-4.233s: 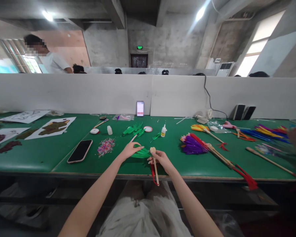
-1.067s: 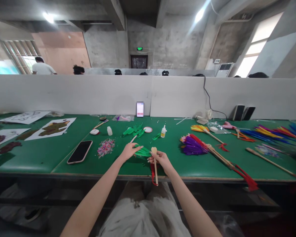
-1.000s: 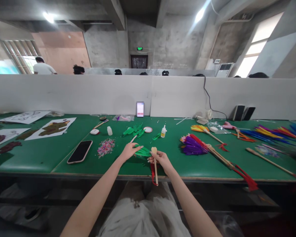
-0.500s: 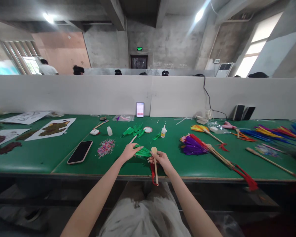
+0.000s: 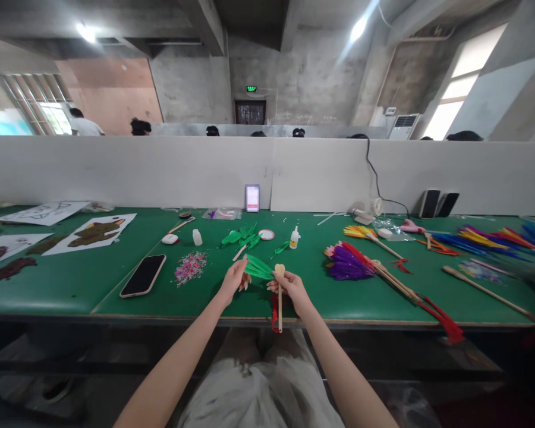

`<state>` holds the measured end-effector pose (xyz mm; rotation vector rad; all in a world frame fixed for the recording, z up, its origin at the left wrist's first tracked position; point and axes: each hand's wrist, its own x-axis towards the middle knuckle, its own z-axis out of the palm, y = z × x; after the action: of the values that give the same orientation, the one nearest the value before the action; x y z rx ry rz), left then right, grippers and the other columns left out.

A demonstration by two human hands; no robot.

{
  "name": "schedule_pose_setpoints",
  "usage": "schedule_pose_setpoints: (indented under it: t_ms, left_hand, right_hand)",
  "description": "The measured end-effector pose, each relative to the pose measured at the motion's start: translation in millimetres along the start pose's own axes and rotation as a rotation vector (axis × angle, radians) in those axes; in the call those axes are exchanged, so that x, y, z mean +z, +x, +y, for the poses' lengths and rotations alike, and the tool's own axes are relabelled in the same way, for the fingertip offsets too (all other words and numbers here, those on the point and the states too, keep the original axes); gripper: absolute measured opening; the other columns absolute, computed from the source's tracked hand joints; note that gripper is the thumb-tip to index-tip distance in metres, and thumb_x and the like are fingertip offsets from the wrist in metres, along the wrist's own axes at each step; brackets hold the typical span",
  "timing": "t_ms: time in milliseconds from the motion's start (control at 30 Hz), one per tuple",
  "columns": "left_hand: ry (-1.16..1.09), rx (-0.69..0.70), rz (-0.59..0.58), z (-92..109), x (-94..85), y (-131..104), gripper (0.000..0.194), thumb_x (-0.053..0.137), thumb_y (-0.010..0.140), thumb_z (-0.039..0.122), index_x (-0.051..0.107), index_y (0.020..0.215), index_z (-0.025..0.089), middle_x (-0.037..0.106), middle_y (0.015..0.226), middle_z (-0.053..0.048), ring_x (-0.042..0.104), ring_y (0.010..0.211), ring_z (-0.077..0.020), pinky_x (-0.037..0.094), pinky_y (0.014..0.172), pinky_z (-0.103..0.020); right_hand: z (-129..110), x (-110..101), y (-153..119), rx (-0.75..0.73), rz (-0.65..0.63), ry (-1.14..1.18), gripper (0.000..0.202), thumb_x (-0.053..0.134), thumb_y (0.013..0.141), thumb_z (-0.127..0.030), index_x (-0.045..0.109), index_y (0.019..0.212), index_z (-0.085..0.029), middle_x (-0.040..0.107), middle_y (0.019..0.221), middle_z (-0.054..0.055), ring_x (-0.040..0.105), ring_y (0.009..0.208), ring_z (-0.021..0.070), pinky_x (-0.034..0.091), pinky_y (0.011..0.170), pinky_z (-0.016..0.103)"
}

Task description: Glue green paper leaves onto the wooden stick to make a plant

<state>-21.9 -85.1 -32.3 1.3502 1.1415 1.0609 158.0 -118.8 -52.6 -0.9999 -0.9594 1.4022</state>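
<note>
The green fan [image 5: 258, 267] is over the big table [image 5: 352, 304]. On the fan's left, the left hand [image 5: 235, 278] is at its wide end — I can't tell if it pinches. On its right, the right hand [image 5: 290, 286] grips it by the wooden heart [image 5: 280, 270]. It looks like the spreading step — next calls for a soft touch.

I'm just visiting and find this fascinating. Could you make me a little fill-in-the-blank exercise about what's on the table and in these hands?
1. The feathers between the left hand and the right hand are coloured ____.
2. The wooden stick is held by the person's ____ hand.
3. The ribbon hanging beside the stick is coloured ____.
4. Seen by the person, the phone lying flat is to the ____ of the colourful bits.

Missing words: green; right; red; left.
</note>
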Motion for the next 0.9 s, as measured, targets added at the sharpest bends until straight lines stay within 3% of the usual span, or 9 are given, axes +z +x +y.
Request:
schedule_pose_setpoints:
  t_ms: [100, 167, 367, 600, 767, 900]
  left_hand:
    - [-0.071, -0.050, -0.090, -3, 10.1, -6, 0.061, 0.039, 0.068, 0.076, 0.041, 0.054, 0.017, 0.029, 0.038, 0.008, 0.026, 0.030, -0.0028, 0.015, 0.034, -0.018]
    - [-0.120, -0.076, -0.132, -3, 18.5, -7, 0.061, 0.042, 0.066, 0.076, 0.041, 0.052, 0.016, 0.022, 0.041, 0.010, 0.020, 0.032, -0.0013, 0.013, 0.035, -0.018]
    - [-0.227, -0.090, -0.133, 0, 39.0, -2, 0.062, 0.049, 0.068, 0.070, 0.060, 0.094, 0.014, 0.018, 0.050, 0.010, 0.016, 0.037, -0.0020, 0.014, 0.038, -0.017]
    - [-0.263, -0.076, -0.039, -2, 45.7, 0, 0.070, 0.054, 0.067, 0.066, 0.057, 0.115, 0.016, 0.023, 0.047, 0.010, 0.022, 0.038, -0.0028, 0.019, 0.038, -0.016]
    - [-0.279, -0.075, -0.012, -2, 48.3, -1, 0.066, 0.058, 0.068, 0.061, 0.057, 0.117, 0.016, 0.026, 0.047, 0.010, 0.027, 0.037, -0.0023, 0.023, 0.037, -0.015]
    - [-0.288, -0.081, -0.010, -1, 52.9, -2, 0.063, 0.062, 0.067, 0.055, 0.057, 0.117, 0.017, 0.039, 0.050, 0.007, 0.035, 0.039, -0.0026, 0.029, 0.038, -0.014]
  right_hand:
    - [0, 3, 1, 0.002, 0.024, 0.011, 0.037, 0.074, 0.061, -0.045, 0.062, 0.077, -0.015, 0.070, 0.063, 0.004, 0.066, 0.054, 0.0172, 0.052, 0.055, 0.028]
    - [1, 5, 1, 0.005, 0.030, 0.021, 0.037, 0.074, 0.060, -0.045, 0.063, 0.078, -0.015, 0.070, 0.063, 0.004, 0.066, 0.055, 0.0177, 0.052, 0.056, 0.028]
    - [2, 12, 1, 0.019, 0.035, 0.057, 0.034, 0.075, 0.060, -0.042, 0.064, 0.078, -0.015, 0.069, 0.061, 0.002, 0.065, 0.054, 0.0156, 0.053, 0.057, 0.026]
    - [8, 10, 7, 0.027, 0.048, 0.100, 0.035, 0.075, 0.061, -0.040, 0.064, 0.082, -0.014, 0.069, 0.065, 0.004, 0.066, 0.056, 0.0155, 0.054, 0.056, 0.026]
    - [9, 8, 9, 0.023, 0.053, 0.105, 0.035, 0.075, 0.060, -0.041, 0.064, 0.080, -0.014, 0.069, 0.065, 0.004, 0.065, 0.055, 0.0149, 0.054, 0.056, 0.026]
    - [8, 9, 7, 0.008, 0.050, 0.089, 0.037, 0.075, 0.059, -0.041, 0.064, 0.081, -0.013, 0.069, 0.064, 0.004, 0.065, 0.053, 0.0145, 0.055, 0.055, 0.026]
